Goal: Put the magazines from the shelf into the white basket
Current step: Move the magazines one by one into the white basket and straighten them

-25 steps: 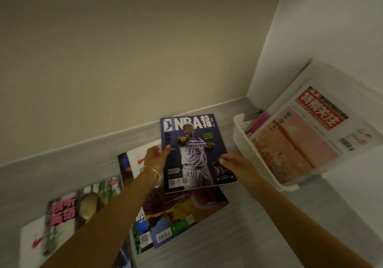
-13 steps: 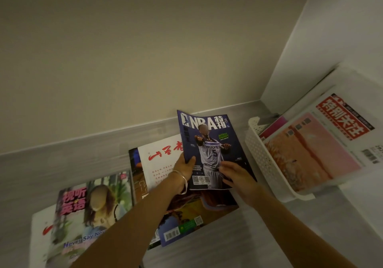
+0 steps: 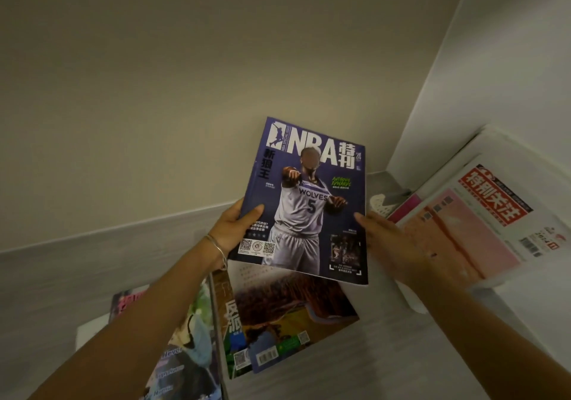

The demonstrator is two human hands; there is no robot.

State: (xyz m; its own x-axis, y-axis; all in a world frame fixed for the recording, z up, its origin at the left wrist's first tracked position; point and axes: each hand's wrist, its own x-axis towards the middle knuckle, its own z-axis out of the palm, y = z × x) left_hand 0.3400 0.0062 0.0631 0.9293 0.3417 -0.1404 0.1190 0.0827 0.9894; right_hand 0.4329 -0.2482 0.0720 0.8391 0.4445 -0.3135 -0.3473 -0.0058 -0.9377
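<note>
I hold a purple NBA magazine (image 3: 306, 202) tilted up above the grey shelf (image 3: 364, 365). My left hand (image 3: 234, 229) grips its lower left edge, thumb on the cover. My right hand (image 3: 389, 239) holds its right edge. The white basket (image 3: 380, 206) stands to the right in the corner; only a bit of its perforated rim shows behind my right hand. A pink and white magazine with a red title (image 3: 463, 229) leans out of the basket. More magazines lie on the shelf below: one with a landscape cover (image 3: 278, 316) and one with a pink title (image 3: 188, 338).
A beige back wall (image 3: 185, 90) rises behind the shelf, and a white side wall (image 3: 509, 59) closes the right side next to the basket. A white sheet or cover (image 3: 89, 334) pokes out under the left magazines.
The NBA magazine has been lifted off the pile and raised upright, shifting right toward the basket. Both hands rose with it. The view has moved closer.
</note>
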